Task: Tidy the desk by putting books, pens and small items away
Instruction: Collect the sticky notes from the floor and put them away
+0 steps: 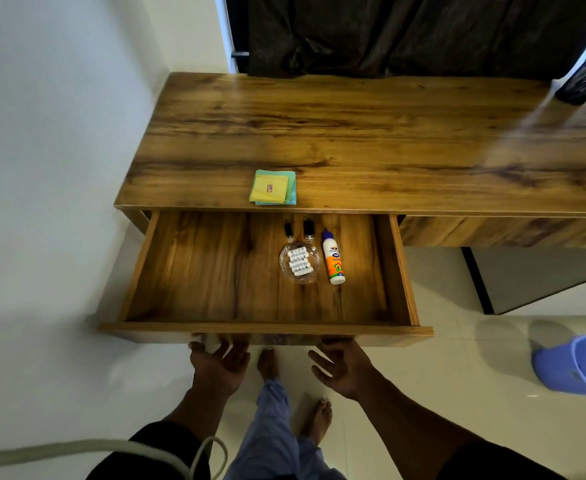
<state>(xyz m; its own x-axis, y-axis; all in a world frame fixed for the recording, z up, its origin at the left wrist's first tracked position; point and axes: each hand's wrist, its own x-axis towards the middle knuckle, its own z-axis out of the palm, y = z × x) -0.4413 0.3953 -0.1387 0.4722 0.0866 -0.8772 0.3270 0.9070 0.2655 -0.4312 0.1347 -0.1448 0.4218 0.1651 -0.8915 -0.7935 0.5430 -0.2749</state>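
Wooden desk [353,133] | open drawer [215,271]: Fevicol glue bottle [333,259] | hands [219,367] empty, fingers spread at drawer front

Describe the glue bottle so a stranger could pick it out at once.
Start at the open wooden drawer pulled out of the desk. Toward its right side, a glass dish of small white cylinders lies beside the glue bottle. The bottle lies flat and is the only white and orange thing there, with a blue cap.

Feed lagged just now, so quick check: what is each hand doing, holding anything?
Left hand: open, fingertips under the open drawer's front, holding nothing.
Right hand: open, just below the drawer front, holding nothing.
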